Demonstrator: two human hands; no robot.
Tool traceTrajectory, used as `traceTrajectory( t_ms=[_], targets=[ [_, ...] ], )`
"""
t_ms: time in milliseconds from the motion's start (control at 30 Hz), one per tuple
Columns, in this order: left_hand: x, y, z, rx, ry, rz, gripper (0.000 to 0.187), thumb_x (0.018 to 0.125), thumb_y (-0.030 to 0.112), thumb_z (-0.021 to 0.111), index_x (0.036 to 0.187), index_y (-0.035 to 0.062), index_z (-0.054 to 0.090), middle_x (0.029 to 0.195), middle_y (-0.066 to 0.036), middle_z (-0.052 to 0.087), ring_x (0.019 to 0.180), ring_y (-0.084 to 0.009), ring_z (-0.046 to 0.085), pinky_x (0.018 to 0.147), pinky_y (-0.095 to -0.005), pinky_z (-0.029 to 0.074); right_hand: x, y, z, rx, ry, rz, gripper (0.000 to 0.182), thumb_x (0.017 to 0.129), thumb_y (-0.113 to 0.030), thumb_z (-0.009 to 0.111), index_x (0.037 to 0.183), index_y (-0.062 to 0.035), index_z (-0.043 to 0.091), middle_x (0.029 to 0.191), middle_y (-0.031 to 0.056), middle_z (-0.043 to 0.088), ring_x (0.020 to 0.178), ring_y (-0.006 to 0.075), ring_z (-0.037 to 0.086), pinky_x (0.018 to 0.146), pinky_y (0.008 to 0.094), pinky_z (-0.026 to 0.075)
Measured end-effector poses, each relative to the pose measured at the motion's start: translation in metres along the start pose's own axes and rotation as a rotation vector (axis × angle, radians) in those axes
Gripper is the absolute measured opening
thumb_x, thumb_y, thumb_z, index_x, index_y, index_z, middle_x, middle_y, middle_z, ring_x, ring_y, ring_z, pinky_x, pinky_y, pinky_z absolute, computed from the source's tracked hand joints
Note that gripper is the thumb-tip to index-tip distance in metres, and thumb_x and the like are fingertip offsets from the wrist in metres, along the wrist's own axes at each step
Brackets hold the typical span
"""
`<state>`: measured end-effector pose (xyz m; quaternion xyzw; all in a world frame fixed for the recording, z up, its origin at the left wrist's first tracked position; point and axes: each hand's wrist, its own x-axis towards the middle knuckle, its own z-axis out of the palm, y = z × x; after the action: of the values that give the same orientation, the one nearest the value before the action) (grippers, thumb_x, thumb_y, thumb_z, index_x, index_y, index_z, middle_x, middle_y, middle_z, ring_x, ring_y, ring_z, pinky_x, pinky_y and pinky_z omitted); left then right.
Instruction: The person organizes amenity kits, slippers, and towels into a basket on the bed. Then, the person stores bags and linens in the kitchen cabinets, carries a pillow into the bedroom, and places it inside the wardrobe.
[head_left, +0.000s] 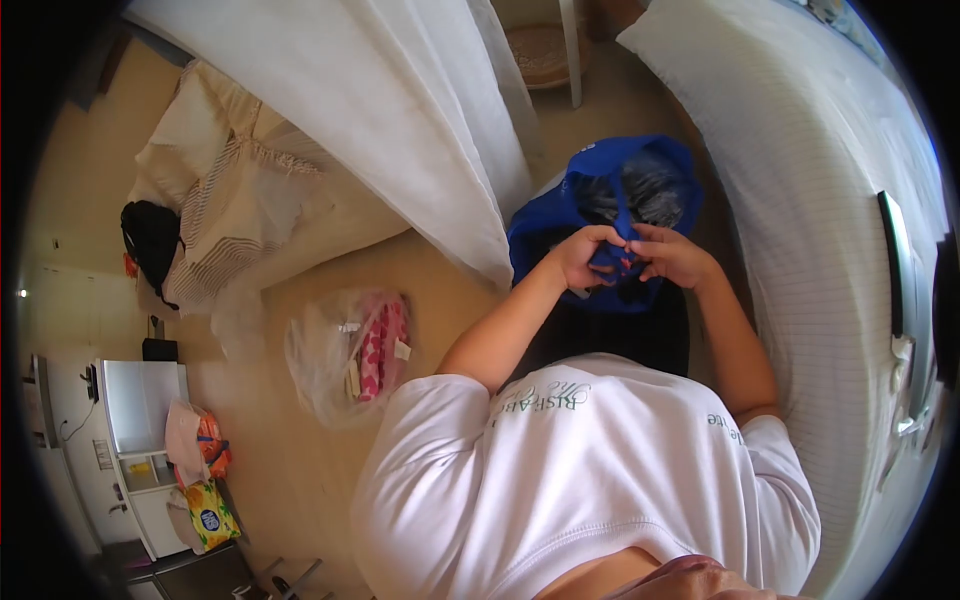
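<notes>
A person in a white T-shirt (590, 470) stands and looks down at a blue bag (600, 215). The bag sits low in front of them, between a white curtain (400, 120) and a white bed (830, 230). Its top is open, and something dark and crinkly (640, 190) shows inside.

Both hands are up at the bag's blue handles (622, 245). The left hand (583, 255) has its grip closed on the handles, with the fingers curled tight around them. The right hand (675, 258) has its grip pinched shut on the same handles, right beside the left hand. The two hands touch each other at the fingertips.

On the floor (420, 260) to the person's left lies a clear plastic bag (345, 355) with something pink and white in it. It is well apart from the blue bag. Farther off there is a soft cream blanket (235, 200) on a seat, and a black bag (150, 240) just beside it. A small white cabinet (140, 400) stands near the wall, with bright packets (208, 510) close to it. A dark flat screen (893, 260) rests on the bed.
</notes>
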<state>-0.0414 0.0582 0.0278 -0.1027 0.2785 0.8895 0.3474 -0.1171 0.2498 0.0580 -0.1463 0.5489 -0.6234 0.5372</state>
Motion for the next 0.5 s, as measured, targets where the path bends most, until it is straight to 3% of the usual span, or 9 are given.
traceTrajectory(
  t_ms=[133,200,233,333,400,433,500],
  targets=[
    [-0.011,-0.001,0.024,0.219,0.319,0.094,0.021,0.084,0.031,0.063,0.089,0.01,0.062,0.079,-0.001,0.063,0.049,-0.0072,0.048,0.051,-0.0249,0.035,0.013,0.017,-0.006,-0.092,0.329,-0.013,0.024,0.086,-0.03,0.065,0.1,-0.0112,0.06,0.088,0.0004,0.065,0.083,0.0107,0.061,0.066,0.0238,0.048],
    [-0.035,0.008,0.038,0.41,0.469,0.15,0.027,0.085,0.037,0.065,0.091,0.0113,0.063,0.078,0.002,0.062,0.053,-0.0069,0.05,0.051,-0.0236,0.035,-0.005,0.011,-0.015,0.274,0.31,-0.109,0.019,0.088,-0.029,0.064,0.091,-0.0104,0.061,0.08,0.0002,0.064,0.077,0.0109,0.061,0.062,0.0235,0.048],
    [-0.046,0.015,0.034,0.603,0.432,0.185,0.028,0.084,0.038,0.066,0.088,0.0106,0.063,0.074,0.001,0.061,0.053,-0.007,0.05,0.051,-0.024,0.035,-0.015,0.001,-0.014,0.455,0.298,-0.158,0.018,0.088,-0.028,0.063,0.087,-0.0101,0.061,0.075,0.0001,0.064,0.074,0.011,0.062,0.06,0.0234,0.048],
    [-0.064,0.029,0.034,1.13,0.379,0.28,0.033,0.084,0.04,0.068,0.077,0.0074,0.064,0.064,-0.001,0.056,0.054,-0.0069,0.048,0.05,-0.026,0.035,-0.036,-0.025,0.005,0.581,0.306,-0.154,0.019,0.089,-0.026,0.063,0.081,-0.0096,0.058,0.072,0.0016,0.064,0.066,0.0118,0.061,0.055,0.0224,0.047],
    [-0.066,0.034,0.046,1.419,0.436,0.346,0.038,0.083,0.039,0.069,0.068,0.004,0.062,0.057,-0.003,0.051,0.053,-0.0062,0.046,0.049,-0.0283,0.035,-0.027,-0.037,0.012,0.602,0.406,-0.121,0.013,0.087,-0.016,0.064,0.08,-0.0088,0.057,0.063,-0.0028,0.053,0.056,0.0075,0.052,0.044,0.0194,0.038],
    [-0.06,0.033,0.039,1.426,0.494,0.391,0.047,0.084,0.04,0.067,0.062,-0.0011,0.059,0.053,-0.012,0.049,0.049,-0.0169,0.048,0.051,-0.0339,0.036,-0.014,-0.035,-0.004,0.598,0.425,-0.126,0.011,0.086,-0.013,0.065,0.08,-0.0088,0.056,0.061,-0.0038,0.049,0.053,0.0064,0.048,0.043,0.019,0.035],
    [-0.058,0.037,-0.016,1.551,0.642,0.567,0.047,0.084,0.041,0.066,0.064,-0.0012,0.059,0.056,-0.017,0.052,0.051,-0.027,0.048,0.053,-0.037,0.038,0.006,-0.029,-0.048,0.634,0.527,-0.12,0.01,0.081,-0.004,0.065,0.084,-0.0075,0.056,0.061,-0.0057,0.04,0.048,0.0039,0.035,0.039,0.0182,0.025]
  ],
)
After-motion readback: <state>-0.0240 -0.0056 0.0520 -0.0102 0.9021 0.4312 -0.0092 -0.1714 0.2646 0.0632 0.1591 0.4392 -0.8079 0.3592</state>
